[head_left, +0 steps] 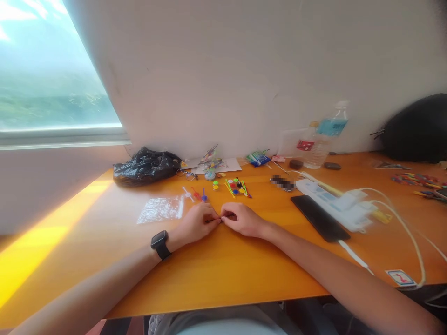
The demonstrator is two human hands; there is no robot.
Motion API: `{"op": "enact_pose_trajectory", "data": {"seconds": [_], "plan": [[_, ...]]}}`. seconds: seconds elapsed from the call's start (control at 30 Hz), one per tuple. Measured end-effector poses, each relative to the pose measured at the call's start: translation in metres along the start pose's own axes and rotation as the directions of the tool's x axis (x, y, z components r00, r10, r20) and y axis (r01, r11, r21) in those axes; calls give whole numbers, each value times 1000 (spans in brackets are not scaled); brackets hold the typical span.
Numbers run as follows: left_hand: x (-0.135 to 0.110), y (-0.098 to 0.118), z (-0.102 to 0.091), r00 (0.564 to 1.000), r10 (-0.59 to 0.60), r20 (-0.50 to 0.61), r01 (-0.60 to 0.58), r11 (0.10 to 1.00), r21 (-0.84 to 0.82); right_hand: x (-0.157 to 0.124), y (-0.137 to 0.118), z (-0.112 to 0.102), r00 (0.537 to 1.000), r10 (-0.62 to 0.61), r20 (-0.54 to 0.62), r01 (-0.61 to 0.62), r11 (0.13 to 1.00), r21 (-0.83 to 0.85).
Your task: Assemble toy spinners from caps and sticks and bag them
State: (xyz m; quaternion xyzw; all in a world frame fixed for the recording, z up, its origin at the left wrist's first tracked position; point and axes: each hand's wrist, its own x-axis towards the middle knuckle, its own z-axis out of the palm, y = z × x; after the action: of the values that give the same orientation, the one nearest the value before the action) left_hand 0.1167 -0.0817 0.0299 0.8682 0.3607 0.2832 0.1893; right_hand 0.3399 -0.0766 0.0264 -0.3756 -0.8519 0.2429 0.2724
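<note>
My left hand [199,222] and my right hand [242,218] rest on the orange table [223,274], fingertips pinched together over a tiny dark piece that I cannot make out. A black watch [160,244] is on my left wrist. Just beyond the hands lie small coloured plastic sticks and discs [235,187], and white, red and blue pins [194,194]. A clear plastic bag [161,209] lies flat to the left of my left hand.
A black phone [319,217] on a cable lies right of my hands, beside a white power strip [335,200] with chargers. A black plastic bag [145,166], glasses [186,175], a water bottle [323,139] and more coloured pieces [417,179] sit along the wall.
</note>
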Motion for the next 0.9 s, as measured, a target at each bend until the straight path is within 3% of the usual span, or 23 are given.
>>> {"op": "enact_pose_trajectory", "data": {"seconds": [0.17, 0.3, 0.47, 0.6, 0.67, 0.77, 0.9], "plan": [[-4, 5, -1, 997, 43, -65, -41, 999, 30, -2, -4, -6, 993, -45, -109, 38, 998, -58], [-7, 11, -5, 985, 42, -170, -37, 999, 31, -1, -4, -13, 967, 88, -238, -89, 996, 6], [-7, 12, -6, 968, 5, -250, 4, 999, 36, 0, -7, -16, 968, 198, -156, -158, 958, 239], [-6, 10, -6, 959, -8, -285, 18, 999, 34, 2, -5, -17, 953, 221, -206, -146, 934, 325], [-6, 10, -6, 958, -9, -285, 21, 999, 37, 2, 0, -18, 941, 230, -247, -164, 952, 260], [-7, 10, -6, 964, 1, -266, 13, 999, 50, 1, 7, -20, 936, 230, -266, -239, 971, -1], [-8, 13, -6, 981, 50, -188, -38, 997, 68, -2, 9, -21, 954, 237, -181, -291, 873, -391]]}}
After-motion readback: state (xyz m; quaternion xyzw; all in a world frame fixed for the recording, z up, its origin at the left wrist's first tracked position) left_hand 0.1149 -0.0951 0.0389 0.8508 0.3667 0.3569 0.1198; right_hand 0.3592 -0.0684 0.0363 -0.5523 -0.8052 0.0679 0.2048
